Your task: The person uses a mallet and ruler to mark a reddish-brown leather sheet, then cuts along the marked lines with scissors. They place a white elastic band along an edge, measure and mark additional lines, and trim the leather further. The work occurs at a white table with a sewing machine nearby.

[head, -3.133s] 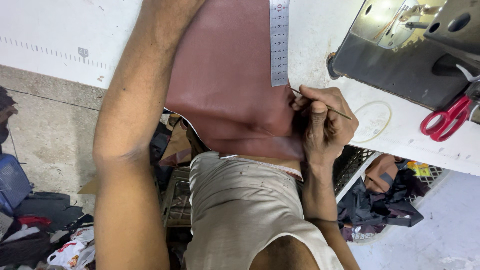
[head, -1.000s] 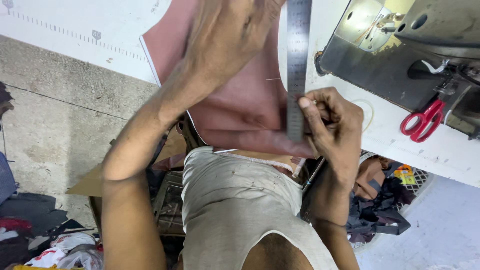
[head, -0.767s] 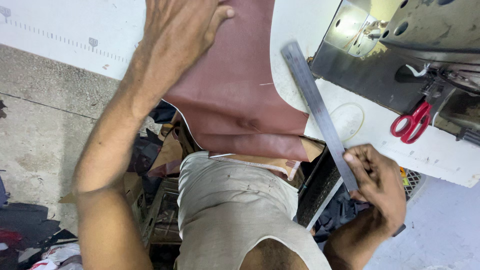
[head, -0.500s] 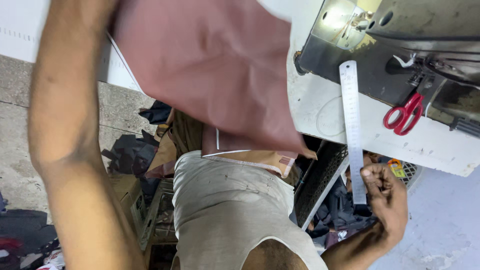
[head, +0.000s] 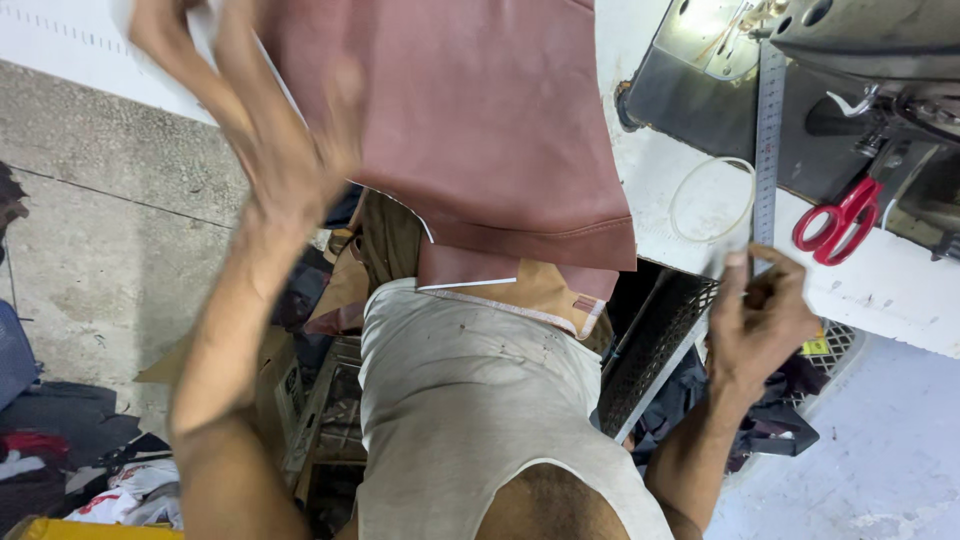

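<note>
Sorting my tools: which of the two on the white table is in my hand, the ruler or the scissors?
The long steel ruler: your right hand pinches its near end. The red-handled scissors lie untouched beside it.

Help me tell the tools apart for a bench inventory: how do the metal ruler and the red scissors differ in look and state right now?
The metal ruler is long, thin and silvery; the red scissors are short with looped red handles. The ruler is pinched at its near end by the right hand, while the scissors lie untouched. The ruler runs straight away from the person; the scissors lie slanted. Both rest on the white table beside the sewing machine.
</note>
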